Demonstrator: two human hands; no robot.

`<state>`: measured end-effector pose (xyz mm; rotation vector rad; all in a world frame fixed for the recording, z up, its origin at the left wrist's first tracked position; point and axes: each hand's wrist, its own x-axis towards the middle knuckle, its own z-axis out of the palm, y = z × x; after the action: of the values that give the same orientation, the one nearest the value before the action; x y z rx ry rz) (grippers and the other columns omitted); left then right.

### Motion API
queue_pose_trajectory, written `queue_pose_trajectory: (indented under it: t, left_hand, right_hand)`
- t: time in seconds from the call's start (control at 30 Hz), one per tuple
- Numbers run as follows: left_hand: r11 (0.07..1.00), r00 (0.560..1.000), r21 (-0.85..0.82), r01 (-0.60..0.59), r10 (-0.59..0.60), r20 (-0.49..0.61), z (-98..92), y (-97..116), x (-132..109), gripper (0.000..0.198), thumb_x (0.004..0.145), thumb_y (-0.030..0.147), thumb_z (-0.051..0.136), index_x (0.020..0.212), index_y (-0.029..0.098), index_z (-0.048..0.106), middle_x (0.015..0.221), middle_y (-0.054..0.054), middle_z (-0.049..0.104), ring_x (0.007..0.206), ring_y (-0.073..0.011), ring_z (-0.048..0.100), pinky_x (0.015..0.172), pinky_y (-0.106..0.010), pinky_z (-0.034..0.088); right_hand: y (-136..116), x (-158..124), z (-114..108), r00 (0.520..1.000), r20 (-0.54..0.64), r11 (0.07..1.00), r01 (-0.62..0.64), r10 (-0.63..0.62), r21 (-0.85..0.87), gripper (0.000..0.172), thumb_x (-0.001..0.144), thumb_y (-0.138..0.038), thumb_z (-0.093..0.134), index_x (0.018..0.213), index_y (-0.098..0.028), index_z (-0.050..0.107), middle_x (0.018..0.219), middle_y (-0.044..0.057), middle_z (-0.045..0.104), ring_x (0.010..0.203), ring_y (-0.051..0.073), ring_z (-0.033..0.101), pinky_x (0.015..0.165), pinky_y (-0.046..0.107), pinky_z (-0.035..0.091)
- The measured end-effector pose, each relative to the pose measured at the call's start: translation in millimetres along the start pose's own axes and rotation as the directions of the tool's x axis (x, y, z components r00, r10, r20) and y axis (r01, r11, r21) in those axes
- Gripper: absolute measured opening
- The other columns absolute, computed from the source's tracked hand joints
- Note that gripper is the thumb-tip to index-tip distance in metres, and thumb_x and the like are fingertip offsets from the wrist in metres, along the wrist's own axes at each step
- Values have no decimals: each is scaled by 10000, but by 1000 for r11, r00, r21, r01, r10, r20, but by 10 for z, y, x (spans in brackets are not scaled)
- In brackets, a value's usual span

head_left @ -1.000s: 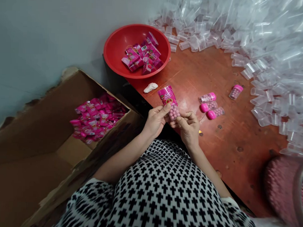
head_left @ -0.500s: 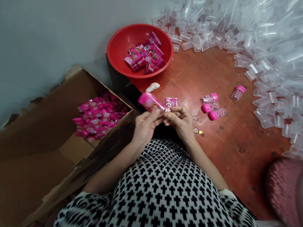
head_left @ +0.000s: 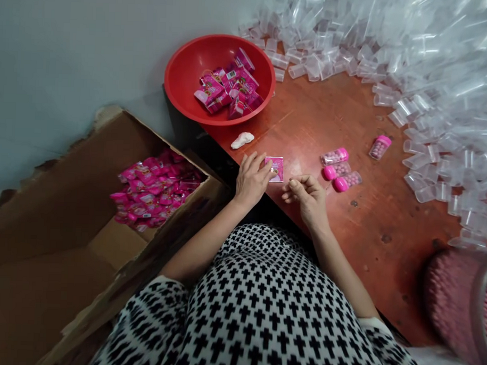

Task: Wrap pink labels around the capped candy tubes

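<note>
A flat pink label [head_left: 277,166] lies on the red-brown table [head_left: 313,116] near its edge. My left hand [head_left: 251,177] rests with spread fingers on the label's left side, holding nothing. Just right of the label, my right hand [head_left: 307,198] is closed, thumb against fingers; whatever it may pinch is too small to make out. Several capped clear tubes of pink beads [head_left: 334,156] lie to the right of my right hand. A white lump [head_left: 242,140] sits above my left hand.
A red bowl [head_left: 183,90] of pink labels stands at the table's back left corner. An open cardboard box [head_left: 67,197] with pink wrapped tubes [head_left: 151,192] is at left. Clear empty tubes [head_left: 392,49] pile at the back right; a pink bead container [head_left: 451,301] stands lower right.
The pink wrapped piece is gone from my hands, which have parted. My left hand has moved up onto the label, and my right hand has shifted right.
</note>
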<state>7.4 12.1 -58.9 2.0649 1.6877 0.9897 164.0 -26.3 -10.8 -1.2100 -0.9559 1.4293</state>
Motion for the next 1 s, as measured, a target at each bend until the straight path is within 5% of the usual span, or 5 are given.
queue_pose_trajectory:
  t: [0.33, 0.57, 0.8, 0.9, 1.0]
  left_hand:
    - [931, 987, -358, 75, -120, -105, 46, 68, -28, 119, 830, 253, 661, 909, 280, 745, 1298, -45, 636, 1341, -236, 460, 1182, -516, 196]
    - [670, 936, -707, 227, -351, -33, -243, 344, -38, 333, 695, 306, 795, 1020, 267, 730, 1263, -52, 657, 1290, -240, 514, 1121, -417, 356]
    - [159, 775, -805, 572, -426, 466, -271, 388, -3, 342, 611, 407, 836, 726, 105, 724, 733, -57, 707, 658, -150, 674, 654, -279, 596]
    - [103, 743, -813, 574, -481, 464, -276, 391, -8, 321, 563, 361, 866, 658, 101, 702, 675, -45, 689, 615, -132, 666, 610, -250, 596]
    - [50, 690, -807, 588, -550, 470, -287, 391, -19, 312, 533, 323, 881, 642, 101, 690, 656, -47, 689, 592, -136, 667, 570, -233, 588]
  right_hand:
    - [52, 303, -64, 976, -66, 926, 176, -210, -334, 302, 782, -463, 693, 905, -202, 603, 862, 2, 678, 793, 131, 639, 760, 285, 518]
    - [17, 447, 21, 994, -36, 994, 105, -106, -40, 395, 697, -398, 763, 974, -224, 542, 663, -75, 630, 602, 101, 586, 618, 234, 478]
    - [-44, 432, 3, 998, 30, 991, 62, -59, -117, 460, 657, -454, 781, 956, -206, 537, 615, -77, 599, 557, 104, 562, 576, 235, 448]
    - [-197, 462, -150, 986, -25, 858, 133, -167, -497, 411, 766, -515, 683, 992, -187, 581, 728, -9, 653, 678, 147, 609, 661, 281, 467]
    - [-455, 572, -399, 925, -226, 468, -61, -304, -882, 460, 830, -562, 600, 1020, -144, 627, 955, 119, 690, 902, 249, 633, 812, 395, 461]
